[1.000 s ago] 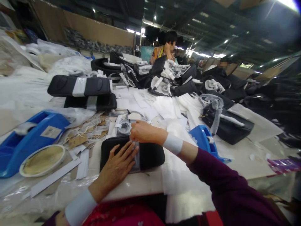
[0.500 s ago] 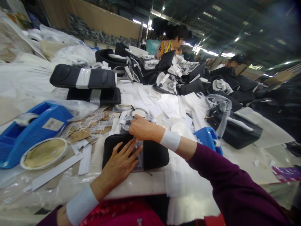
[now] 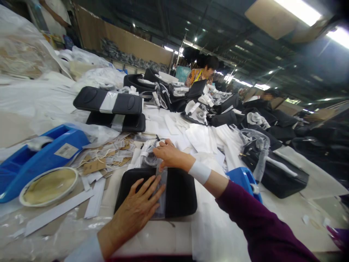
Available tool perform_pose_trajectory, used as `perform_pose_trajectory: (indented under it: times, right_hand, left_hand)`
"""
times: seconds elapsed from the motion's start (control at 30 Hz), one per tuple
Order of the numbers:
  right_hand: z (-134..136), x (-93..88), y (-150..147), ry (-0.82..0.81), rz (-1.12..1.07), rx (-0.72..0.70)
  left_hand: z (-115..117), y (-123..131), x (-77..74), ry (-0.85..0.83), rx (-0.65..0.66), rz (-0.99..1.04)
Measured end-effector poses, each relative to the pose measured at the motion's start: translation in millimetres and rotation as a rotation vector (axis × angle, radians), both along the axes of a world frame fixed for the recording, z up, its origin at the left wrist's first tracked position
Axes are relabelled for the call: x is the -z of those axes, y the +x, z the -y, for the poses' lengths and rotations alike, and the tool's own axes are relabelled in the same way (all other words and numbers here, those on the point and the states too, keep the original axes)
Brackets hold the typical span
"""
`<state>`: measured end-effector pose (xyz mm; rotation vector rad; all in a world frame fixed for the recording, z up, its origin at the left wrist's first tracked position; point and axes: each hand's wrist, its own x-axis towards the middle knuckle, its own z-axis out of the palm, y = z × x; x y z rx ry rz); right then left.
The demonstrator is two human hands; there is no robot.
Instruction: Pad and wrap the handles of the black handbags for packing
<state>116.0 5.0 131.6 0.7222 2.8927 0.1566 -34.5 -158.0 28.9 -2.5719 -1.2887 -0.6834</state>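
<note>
A flat black case [image 3: 181, 193] lies on the table in front of me, with a clear plastic strip [image 3: 163, 207] running across its middle. My left hand [image 3: 137, 203] rests flat on the left part of the case, fingers spread, its fingertips at the strip. My right hand [image 3: 172, 155] is at the far edge of the case, its thumb and fingers curled near the strip's upper end. Whether it holds the strip cannot be made out. Just beyond the case sits a grey coiled bundle [image 3: 149, 154] with white wrapping, partly behind my right hand.
Blue tape dispensers stand at the left [image 3: 43, 156] and right [image 3: 245, 182]. A round dish [image 3: 49, 186], paper strips and tags [image 3: 94, 166] lie left. Two banded black cases [image 3: 107, 102] are stacked behind. Black bags [image 3: 283, 178] fill the right; people are beyond.
The view has tilted up, so the table appears lower. My right hand's fingers have loosened and shifted toward the grey bundle. My left hand stays on the case.
</note>
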Motion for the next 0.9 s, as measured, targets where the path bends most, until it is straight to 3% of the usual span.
perform_pose_trajectory:
  times: [0.1, 0.2, 0.33, 0.4, 0.5, 0.6, 0.7, 0.8, 0.9]
  right_hand:
    - [-27, 4.9, 2, -0.164, -0.028, 0.102]
    - [-33, 7.9, 4, -0.104, -0.271, 0.362]
    - [-5, 14.0, 25, 0.093, -0.58, 0.654]
    - [19, 24.0, 46, 0.093, -0.735, 0.789]
    - [54, 46.2, 78, -0.17, -1.035, 0.995]
    - [77, 65.4, 96, -0.519, -1.181, 1.144]
    - [86, 73.0, 97, -0.724, -1.301, 1.19]
    - [87, 73.0, 91, -0.794, -1.403, 1.189]
    - [89, 71.9, 88, -0.87, -1.477, 1.205]
  left_hand:
    - [0, -1, 0.8, -0.013, -0.002, 0.006]
    - [0, -2, 2.2, -0.015, -0.003, 0.011]
    - [-2, -4, 5.5, 0.022, 0.009, 0.035]
    - [-4, -5, 6.2, 0.026, 0.021, 0.072]
    - [-7, -13, 2.4, 0.022, -0.043, 0.203]
    - [-20, -29, -6.4, 0.031, -0.332, 0.408]
    - [-42, -49, -13.8, -0.191, -0.491, 0.626]
    - [-61, -58, -17.6, -0.602, -0.449, 0.802]
    - [-64, -56, -21.3, -0.747, -0.436, 0.92]
